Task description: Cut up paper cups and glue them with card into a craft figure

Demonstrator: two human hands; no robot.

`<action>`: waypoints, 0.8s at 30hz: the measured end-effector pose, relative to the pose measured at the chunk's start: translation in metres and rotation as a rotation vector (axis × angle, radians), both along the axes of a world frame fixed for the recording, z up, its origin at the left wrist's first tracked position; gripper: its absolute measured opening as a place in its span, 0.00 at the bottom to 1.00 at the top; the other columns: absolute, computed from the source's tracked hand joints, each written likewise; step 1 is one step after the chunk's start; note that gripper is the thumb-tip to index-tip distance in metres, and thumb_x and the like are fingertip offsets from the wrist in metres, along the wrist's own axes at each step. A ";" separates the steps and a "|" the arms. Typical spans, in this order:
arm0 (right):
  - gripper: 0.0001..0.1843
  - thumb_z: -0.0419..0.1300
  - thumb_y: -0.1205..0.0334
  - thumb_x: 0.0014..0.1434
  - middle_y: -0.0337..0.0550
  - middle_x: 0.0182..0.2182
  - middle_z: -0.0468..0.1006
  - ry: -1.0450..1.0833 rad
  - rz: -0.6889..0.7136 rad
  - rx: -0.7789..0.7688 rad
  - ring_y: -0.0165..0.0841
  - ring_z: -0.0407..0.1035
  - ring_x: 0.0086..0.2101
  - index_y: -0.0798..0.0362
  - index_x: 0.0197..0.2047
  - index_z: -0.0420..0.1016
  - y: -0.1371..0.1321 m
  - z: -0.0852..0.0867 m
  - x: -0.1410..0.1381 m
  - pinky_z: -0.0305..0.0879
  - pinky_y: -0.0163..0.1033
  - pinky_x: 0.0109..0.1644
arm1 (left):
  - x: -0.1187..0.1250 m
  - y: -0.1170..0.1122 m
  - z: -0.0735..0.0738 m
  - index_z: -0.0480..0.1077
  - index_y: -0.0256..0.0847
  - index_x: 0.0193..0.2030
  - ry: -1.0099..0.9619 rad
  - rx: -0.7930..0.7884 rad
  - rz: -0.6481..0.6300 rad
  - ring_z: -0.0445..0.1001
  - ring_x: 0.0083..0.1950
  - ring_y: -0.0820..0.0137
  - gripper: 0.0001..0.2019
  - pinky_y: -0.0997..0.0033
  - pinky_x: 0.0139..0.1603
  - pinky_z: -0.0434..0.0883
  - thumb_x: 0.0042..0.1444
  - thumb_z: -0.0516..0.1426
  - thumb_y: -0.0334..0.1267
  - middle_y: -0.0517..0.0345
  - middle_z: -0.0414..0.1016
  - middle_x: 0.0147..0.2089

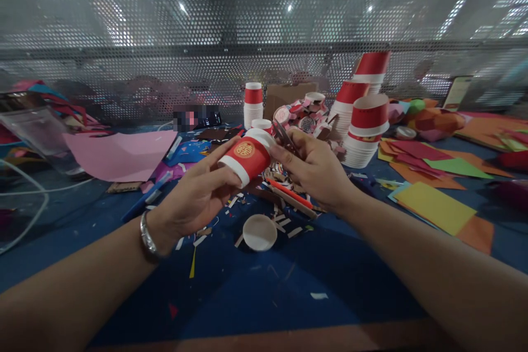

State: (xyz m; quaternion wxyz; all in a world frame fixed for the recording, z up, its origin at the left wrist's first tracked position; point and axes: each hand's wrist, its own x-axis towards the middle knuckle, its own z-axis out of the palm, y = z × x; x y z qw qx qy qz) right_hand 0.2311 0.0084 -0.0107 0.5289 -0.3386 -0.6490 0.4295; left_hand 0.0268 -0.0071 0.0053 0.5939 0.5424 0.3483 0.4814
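My left hand (202,190) is closed around a red and white paper cup (251,155) with a gold round emblem, tilted on its side. In my right hand (315,168) is a pair of scissors (284,135), its dark blades beside the cup's far end; the fingers hide most of the handles. Whether the blades touch the cup is hard to make out. Below the cup, a round white paper piece (259,232) with a raised rim lies on the blue table (264,291). Another paper cup (262,125) stands just behind the held one.
Stacked paper cups (363,137) rise at the right, with a smaller stack (253,104) behind. Cut cup pieces (305,115) form a heap between them. Coloured paper sheets (437,206) lie right, pink paper (124,154) left. An orange pen (289,192) rests among scraps. Perforated metal (231,22) stands behind.
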 end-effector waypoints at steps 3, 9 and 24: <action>0.17 0.68 0.44 0.62 0.29 0.22 0.57 0.008 0.028 0.006 0.26 0.48 0.21 0.47 0.39 0.69 0.000 0.001 0.000 0.47 0.35 0.22 | -0.001 0.002 0.003 0.74 0.40 0.59 -0.078 -0.026 -0.076 0.76 0.62 0.50 0.29 0.48 0.61 0.77 0.48 0.57 0.29 0.48 0.81 0.56; 0.17 0.67 0.44 0.63 0.30 0.22 0.60 -0.055 0.011 0.069 0.27 0.51 0.21 0.48 0.37 0.68 0.001 0.001 0.002 0.47 0.36 0.23 | -0.008 0.005 0.001 0.78 0.41 0.54 -0.018 -0.085 -0.113 0.78 0.60 0.52 0.17 0.51 0.60 0.79 0.58 0.63 0.35 0.47 0.81 0.57; 0.22 0.59 0.37 0.67 0.31 0.25 0.58 -0.083 0.190 -0.066 0.26 0.50 0.23 0.49 0.38 0.68 -0.013 0.001 -0.011 0.48 0.34 0.24 | -0.009 0.014 -0.016 0.61 0.53 0.72 0.204 0.268 0.242 0.77 0.59 0.56 0.38 0.59 0.52 0.78 0.55 0.69 0.40 0.53 0.79 0.59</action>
